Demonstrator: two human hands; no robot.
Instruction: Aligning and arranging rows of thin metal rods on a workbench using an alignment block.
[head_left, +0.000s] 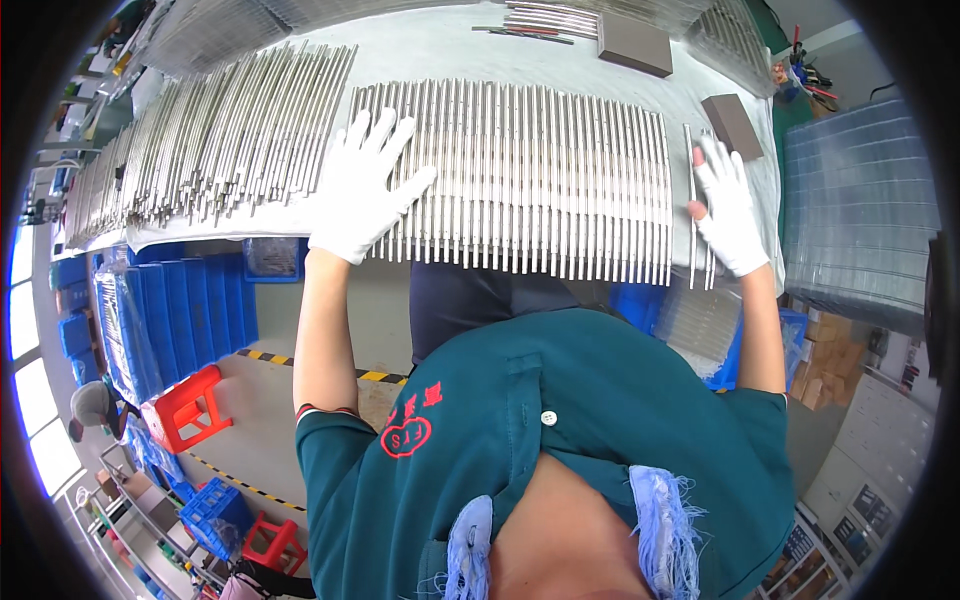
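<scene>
A wide row of shiny metal rods (540,180) lies side by side on the white-covered table (440,55). My left hand (365,190), in a white glove, rests flat with fingers spread over the row's left end. Just right of the row, a few separate rods (691,235) lie apart by a narrow gap. Over these rods is my right hand (732,205), its fingers stretched out; its white glove leaves the thumb tip and a fingertip bare. Whether it touches the rods is hard to tell. Another, less even batch of rods (250,125) spreads to the left.
Two dark grey-brown blocks, one at the back (635,45) and one (733,126) beside my right hand, lie on the table. Several loose rods (550,20) sit behind. Clear plastic trays (850,210) are stacked at right. Blue bins (190,310) and a red stool (190,410) stand below left.
</scene>
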